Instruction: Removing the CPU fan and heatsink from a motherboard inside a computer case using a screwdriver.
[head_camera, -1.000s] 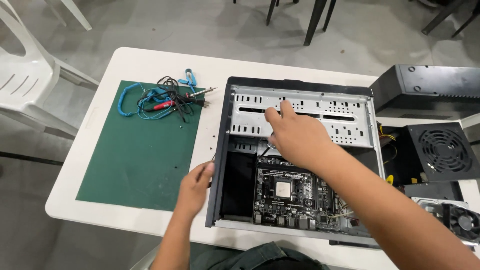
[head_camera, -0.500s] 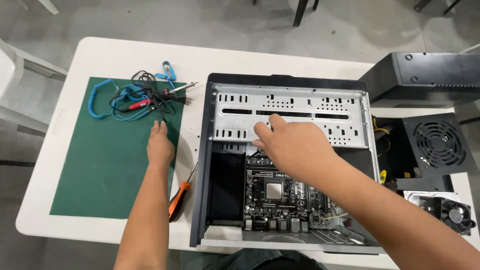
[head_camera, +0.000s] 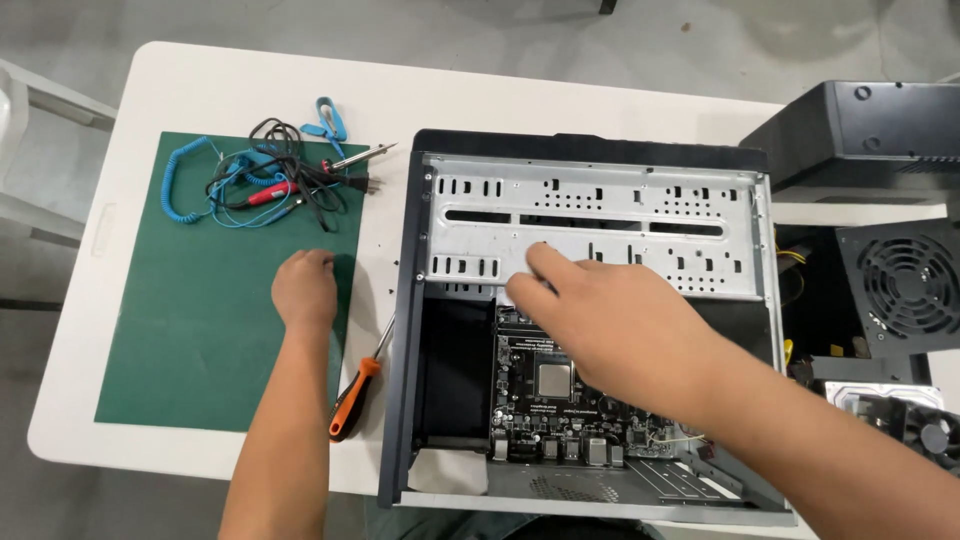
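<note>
White tabletop (head_camera: 600, 95), viewed from above. Open computer case (head_camera: 590, 310), lying flat, motherboard (head_camera: 545, 400) inside. Green mat (head_camera: 200, 330) left of case. Right hand (head_camera: 610, 325) over case, fingers spread, tips touching metal drive tray (head_camera: 600, 215). Left hand (head_camera: 305, 288) on mat, fingers curled closed; contents indiscernible. Cable tangle (head_camera: 265, 185) beyond. Orange-handled screwdriver (head_camera: 355, 395) beside case.

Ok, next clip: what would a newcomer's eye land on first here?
The open computer case lying flat at the centre of the white table, its motherboard exposed, with the right hand reaching in over the metal drive bay plate. Left of it lies a green mat, where the left hand rests closed near its right edge, below a tangle of cables. An orange-handled screwdriver lies between mat and case.
</note>
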